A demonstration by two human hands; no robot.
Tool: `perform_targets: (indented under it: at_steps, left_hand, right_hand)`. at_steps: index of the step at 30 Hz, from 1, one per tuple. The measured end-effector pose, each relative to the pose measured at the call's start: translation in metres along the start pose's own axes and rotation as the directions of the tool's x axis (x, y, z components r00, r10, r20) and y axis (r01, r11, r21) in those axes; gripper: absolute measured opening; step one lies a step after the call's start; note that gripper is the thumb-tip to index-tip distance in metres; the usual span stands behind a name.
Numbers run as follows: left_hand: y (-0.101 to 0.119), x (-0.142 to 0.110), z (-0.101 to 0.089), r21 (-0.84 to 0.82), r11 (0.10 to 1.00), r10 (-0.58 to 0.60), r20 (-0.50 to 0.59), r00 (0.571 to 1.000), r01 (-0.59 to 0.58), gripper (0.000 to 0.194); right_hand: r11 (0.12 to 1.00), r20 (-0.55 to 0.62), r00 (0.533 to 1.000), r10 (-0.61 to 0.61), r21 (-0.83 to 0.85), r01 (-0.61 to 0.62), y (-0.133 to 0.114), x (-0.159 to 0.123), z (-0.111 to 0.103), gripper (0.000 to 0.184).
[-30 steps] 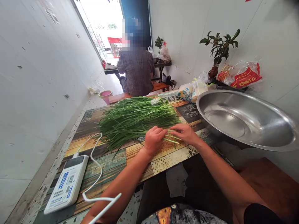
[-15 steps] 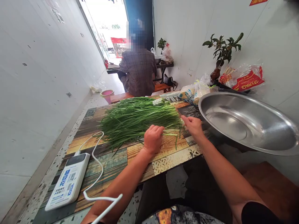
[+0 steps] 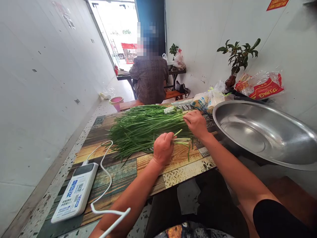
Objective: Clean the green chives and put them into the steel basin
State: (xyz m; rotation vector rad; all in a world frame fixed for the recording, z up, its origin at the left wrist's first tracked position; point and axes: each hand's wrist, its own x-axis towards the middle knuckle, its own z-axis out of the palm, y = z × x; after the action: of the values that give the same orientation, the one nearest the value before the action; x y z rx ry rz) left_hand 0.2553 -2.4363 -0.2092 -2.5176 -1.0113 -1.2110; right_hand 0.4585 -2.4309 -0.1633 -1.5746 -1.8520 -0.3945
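A big heap of green garlic chives (image 3: 146, 127) lies across the table (image 3: 99, 188), leafy tips to the left and pale stalk ends to the right. My left hand (image 3: 163, 147) is closed around a few chive stalks at the front of the heap; their pale ends poke out past my thumb. At the right end of the heap, my right hand (image 3: 196, 124) has its fingers bent together on the stalk ends. A whitish bundle tie (image 3: 170, 109) sits on top at the back.
A wide steel basin (image 3: 267, 132) stands at the right. Behind it are plastic bags (image 3: 210, 99), a potted plant (image 3: 237, 56) and a red packet (image 3: 267, 86). A white power bank (image 3: 75, 191) with a cable lies left. Another person (image 3: 151, 79) sits ahead, back turned.
My right hand has moved left and slightly up, from beside the heap onto the stalk ends. My left hand still grips its few stalks. The view has shifted slightly.
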Motion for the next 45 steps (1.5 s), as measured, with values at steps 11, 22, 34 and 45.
perform_targets:
  at_steps: [11, 22, 34, 45]
  left_hand:
    - [0.004, 0.0, -0.004, -0.023, 0.997, 0.064, -0.132, 0.989, -0.067, 0.025]
    - [0.008, 0.003, -0.006, -0.001, 0.963, 0.269, 0.066, 0.961, -0.27, 0.028]
    - [-0.002, 0.0, -0.001, -0.088, 0.982, 0.167, 0.011, 0.986, -0.166, 0.022]
    - [0.007, -0.003, 0.002, -0.169, 0.984, 0.065, 0.044, 0.997, -0.057, 0.022]
  right_hand:
    - [0.938, -0.105, 0.983, -0.151, 0.298, 0.176, -0.026, -0.06, -0.014, 0.015]
    - [0.96, -0.005, 0.976, -0.217, 0.178, 0.215, -0.034, -0.071, -0.017, 0.026]
    - [0.685, 0.148, 0.858, 0.492, 0.543, -0.486, -0.015, -0.073, -0.029, 0.041]
    - [0.254, 0.427, 0.749, 0.507, 0.756, -0.603, -0.046, -0.069, -0.001, 0.032]
